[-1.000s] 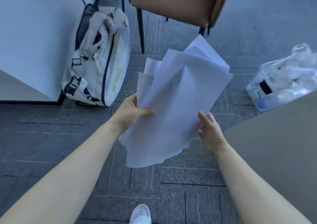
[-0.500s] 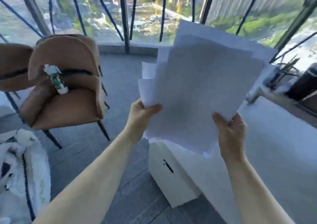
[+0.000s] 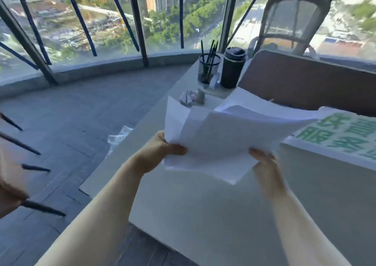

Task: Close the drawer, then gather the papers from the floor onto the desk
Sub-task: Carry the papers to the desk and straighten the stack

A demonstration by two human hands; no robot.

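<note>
A loose stack of white papers point(image 3: 223, 135) hangs above the white desk point(image 3: 213, 210), held nearly flat and fanned toward the back. My left hand point(image 3: 160, 153) grips the stack's near left corner, thumb on top. My right hand point(image 3: 266, 166) holds the near right edge, fingers under the sheets. Both forearms reach in from the bottom of the view. The drawer is out of sight.
At the desk's far end stand a mesh pen cup point(image 3: 209, 68), a black tumbler point(image 3: 233, 68) and some small items point(image 3: 192, 97). A white board with green characters point(image 3: 341, 135) lies on the right. A brown partition point(image 3: 305, 82), grey floor point(image 3: 67, 127) and dark chair legs point(image 3: 30, 168) surround the desk.
The view swung up from the floor to the desk. Both hands kept hold of the papers and carried them from upright to nearly flat over the desktop.
</note>
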